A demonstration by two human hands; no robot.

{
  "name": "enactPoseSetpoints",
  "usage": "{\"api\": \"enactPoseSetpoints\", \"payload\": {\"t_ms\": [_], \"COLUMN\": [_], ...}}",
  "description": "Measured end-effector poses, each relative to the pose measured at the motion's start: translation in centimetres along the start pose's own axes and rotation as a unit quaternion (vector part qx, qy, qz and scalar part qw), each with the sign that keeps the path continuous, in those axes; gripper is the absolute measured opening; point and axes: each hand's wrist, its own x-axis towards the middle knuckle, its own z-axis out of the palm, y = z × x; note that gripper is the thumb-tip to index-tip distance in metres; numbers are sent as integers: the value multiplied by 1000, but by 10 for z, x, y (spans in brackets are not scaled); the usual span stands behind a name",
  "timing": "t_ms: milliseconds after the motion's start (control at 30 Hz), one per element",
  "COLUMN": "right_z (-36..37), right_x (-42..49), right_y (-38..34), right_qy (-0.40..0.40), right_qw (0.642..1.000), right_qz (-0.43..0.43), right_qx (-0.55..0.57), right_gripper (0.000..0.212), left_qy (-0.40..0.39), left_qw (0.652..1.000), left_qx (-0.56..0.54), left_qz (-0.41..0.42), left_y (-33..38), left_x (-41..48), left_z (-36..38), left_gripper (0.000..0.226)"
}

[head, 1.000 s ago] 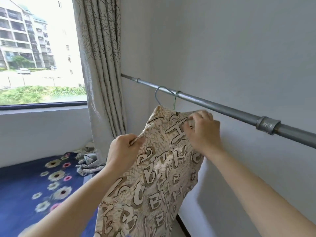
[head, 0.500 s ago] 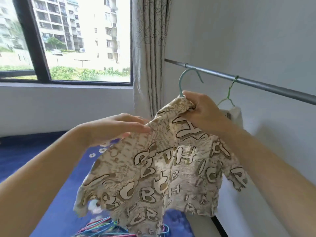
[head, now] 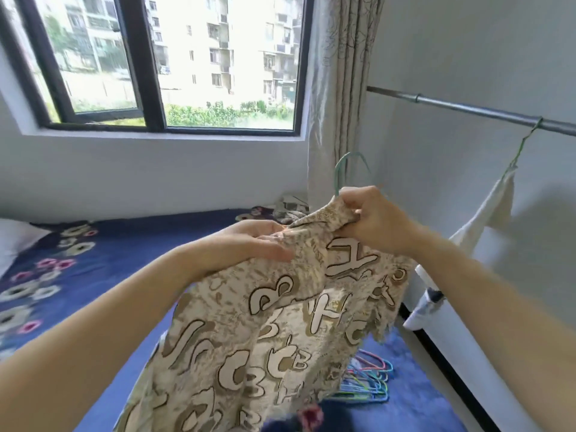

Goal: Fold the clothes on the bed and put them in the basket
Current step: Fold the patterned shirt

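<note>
Both forearms bare, raised ahead, converging mid-view. Palm down, the left hand [head: 260,241] has fingers straight and together, lying flat on the letter-print garment [head: 265,332]. Slightly higher, the right hand [head: 374,219] has fingers curled, pinching the garment's top edge

Hanger [head: 336,179] showed only its hook, frame hidden inside shirt [head: 280,322], shirt's hem was cut off at the bottom edge, right hand [head: 374,219] had fingertips buried in fabric, hanger pile [head: 371,378] lay half behind shirt, rod [head: 467,111] ran off the right edge, crumpled cloth [head: 293,204] by curtain [head: 343,73] was too blurred to tell.
</note>
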Motion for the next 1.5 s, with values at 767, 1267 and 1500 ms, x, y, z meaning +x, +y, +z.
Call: {"api": "enactPoseSetpoints", "payload": {"t_ms": [767,1267,1500], "right_z": [185,129,152], "right_x": [35,34,2], "right_y": [19,104,208], "right_qy": [-325,142,154], "right_qw": [863,864,870], "right_qz": [279,271,422], "right_qx": [268,401,203], "right_gripper": [26,18,27], "left_qy": [185,66,268], "left_qw": [719,875,909], "left_qx": [641,478,288], "left_qz": [193,-32,-136], "left_y": [-154,-232,-244], "left_x": [-34,-37,-22], "left_z": [-79,-10,-7], "left_gripper": [47,45,29]}}
